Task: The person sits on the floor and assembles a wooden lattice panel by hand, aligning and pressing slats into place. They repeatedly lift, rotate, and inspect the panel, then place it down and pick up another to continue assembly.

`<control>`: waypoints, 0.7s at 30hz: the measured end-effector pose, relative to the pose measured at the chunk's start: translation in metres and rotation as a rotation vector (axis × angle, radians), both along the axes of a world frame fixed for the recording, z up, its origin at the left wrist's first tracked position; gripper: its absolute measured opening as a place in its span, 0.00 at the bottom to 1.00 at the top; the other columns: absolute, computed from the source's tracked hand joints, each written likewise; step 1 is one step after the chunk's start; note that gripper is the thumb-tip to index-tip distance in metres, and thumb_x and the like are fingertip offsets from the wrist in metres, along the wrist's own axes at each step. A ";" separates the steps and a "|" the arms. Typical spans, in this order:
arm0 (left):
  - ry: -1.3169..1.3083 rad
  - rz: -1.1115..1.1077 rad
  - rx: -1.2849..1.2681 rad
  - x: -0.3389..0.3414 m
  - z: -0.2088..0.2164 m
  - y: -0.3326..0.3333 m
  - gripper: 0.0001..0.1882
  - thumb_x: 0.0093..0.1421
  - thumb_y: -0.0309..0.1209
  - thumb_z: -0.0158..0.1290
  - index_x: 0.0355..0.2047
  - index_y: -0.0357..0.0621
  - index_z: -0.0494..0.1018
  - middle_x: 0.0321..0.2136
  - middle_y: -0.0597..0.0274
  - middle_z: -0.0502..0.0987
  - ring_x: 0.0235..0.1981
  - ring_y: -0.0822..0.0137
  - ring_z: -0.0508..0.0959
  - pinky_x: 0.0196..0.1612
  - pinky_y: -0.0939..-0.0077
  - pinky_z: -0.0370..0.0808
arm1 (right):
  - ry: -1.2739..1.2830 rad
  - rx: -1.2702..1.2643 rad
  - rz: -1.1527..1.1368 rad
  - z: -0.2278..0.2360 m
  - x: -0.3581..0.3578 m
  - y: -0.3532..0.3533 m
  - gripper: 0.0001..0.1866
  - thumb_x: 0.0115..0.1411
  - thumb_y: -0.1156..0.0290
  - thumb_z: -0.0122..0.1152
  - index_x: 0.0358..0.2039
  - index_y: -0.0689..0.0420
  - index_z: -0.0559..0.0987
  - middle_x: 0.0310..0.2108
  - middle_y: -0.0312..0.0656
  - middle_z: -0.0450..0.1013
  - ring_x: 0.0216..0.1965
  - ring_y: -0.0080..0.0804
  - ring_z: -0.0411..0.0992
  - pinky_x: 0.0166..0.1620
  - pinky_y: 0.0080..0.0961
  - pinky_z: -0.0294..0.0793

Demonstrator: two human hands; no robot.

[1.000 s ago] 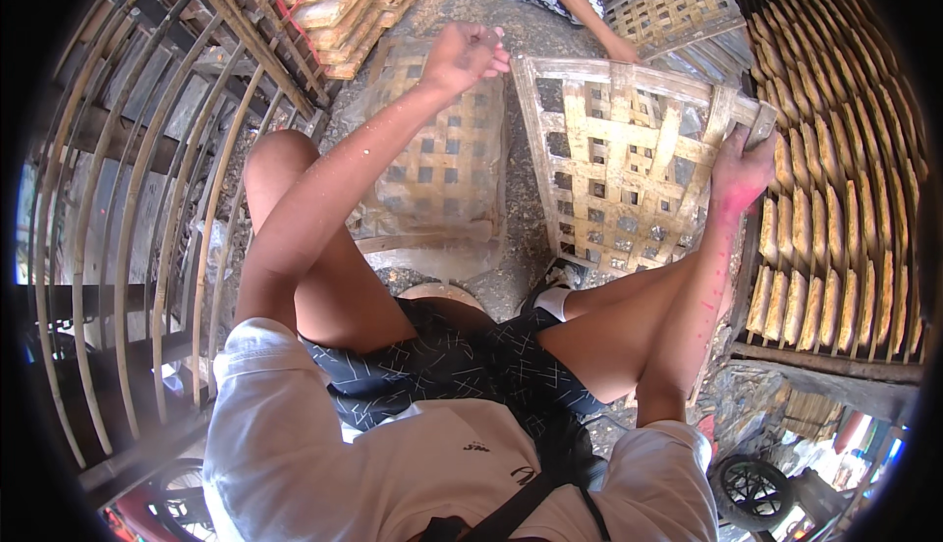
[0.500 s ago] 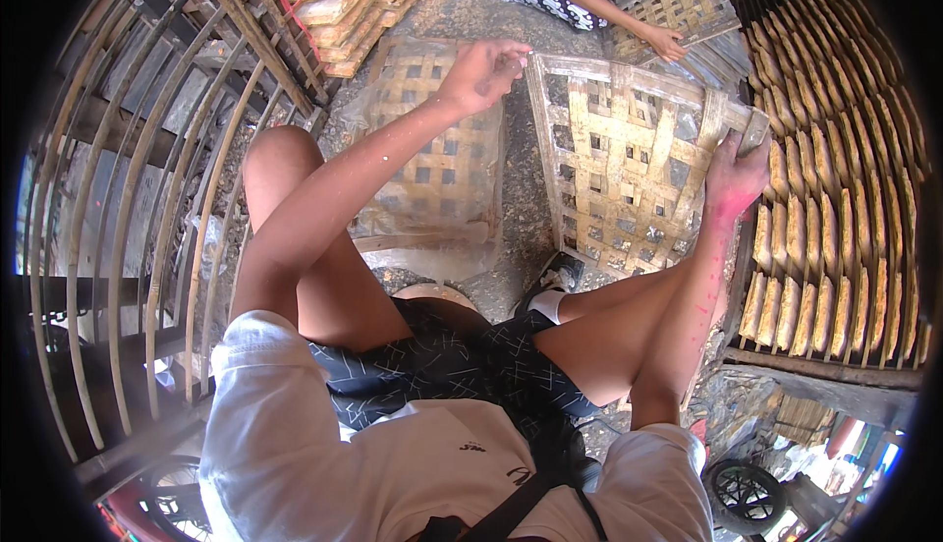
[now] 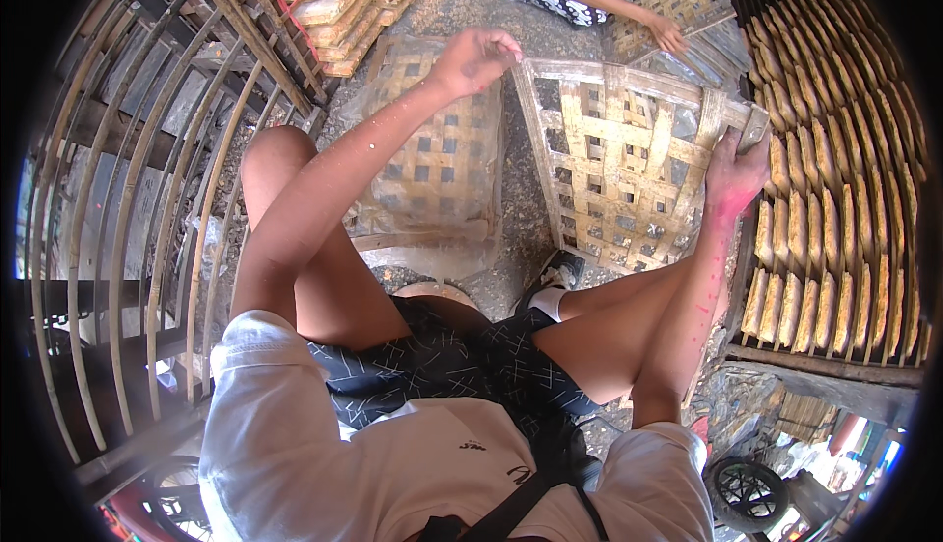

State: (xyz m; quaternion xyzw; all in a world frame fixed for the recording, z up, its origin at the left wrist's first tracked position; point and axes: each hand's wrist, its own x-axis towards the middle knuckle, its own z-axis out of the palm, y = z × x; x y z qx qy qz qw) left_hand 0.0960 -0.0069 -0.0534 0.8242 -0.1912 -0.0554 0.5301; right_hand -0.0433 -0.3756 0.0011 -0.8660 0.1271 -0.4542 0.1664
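A woven bamboo tray (image 3: 629, 164) with a wooden frame stands tilted between my hands, beside my right leg. At its far left corner, my left hand (image 3: 475, 62) is closed in a pinch; the fingertips meet the frame there. My right hand (image 3: 739, 171), stained pink at the wrist, is wrapped round the far right corner. Left of this tray, a second woven tray (image 3: 432, 154) lies flat on the ground, covered by cloudy clear plastic sheeting (image 3: 417, 259).
To the right stands a rack (image 3: 835, 363) with rows of upright yellowish slabs (image 3: 807, 237). Stacked slabs (image 3: 339, 11) fill the far left, beside a slatted bamboo rack (image 3: 162, 237). Ahead, another person's hand (image 3: 668, 33) rests at a woven tray (image 3: 688, 1). A wheel (image 3: 747, 495) shows lower right.
My left hand has shifted slightly left, and the held tray's far left corner has moved with it. My right hand has hardly moved.
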 end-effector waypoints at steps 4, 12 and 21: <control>-0.101 0.029 0.115 0.000 0.000 -0.002 0.14 0.73 0.36 0.55 0.43 0.37 0.82 0.32 0.61 0.83 0.19 0.73 0.75 0.27 0.70 0.75 | 0.003 -0.003 -0.003 -0.001 0.001 -0.001 0.25 0.63 0.65 0.65 0.58 0.65 0.77 0.31 0.60 0.81 0.36 0.63 0.80 0.45 0.54 0.76; 0.169 0.116 -0.127 0.016 -0.016 0.003 0.18 0.77 0.43 0.50 0.46 0.39 0.78 0.34 0.55 0.84 0.18 0.72 0.74 0.27 0.71 0.74 | 0.010 0.011 -0.032 -0.008 -0.002 -0.005 0.27 0.62 0.68 0.66 0.61 0.63 0.77 0.30 0.55 0.81 0.33 0.57 0.81 0.43 0.50 0.77; 0.116 -0.105 -0.111 -0.009 -0.022 -0.008 0.24 0.71 0.36 0.61 0.62 0.40 0.72 0.48 0.54 0.84 0.39 0.69 0.87 0.39 0.74 0.82 | -0.031 0.072 0.026 -0.006 -0.003 -0.023 0.18 0.64 0.72 0.65 0.54 0.63 0.81 0.42 0.56 0.84 0.43 0.51 0.84 0.49 0.43 0.78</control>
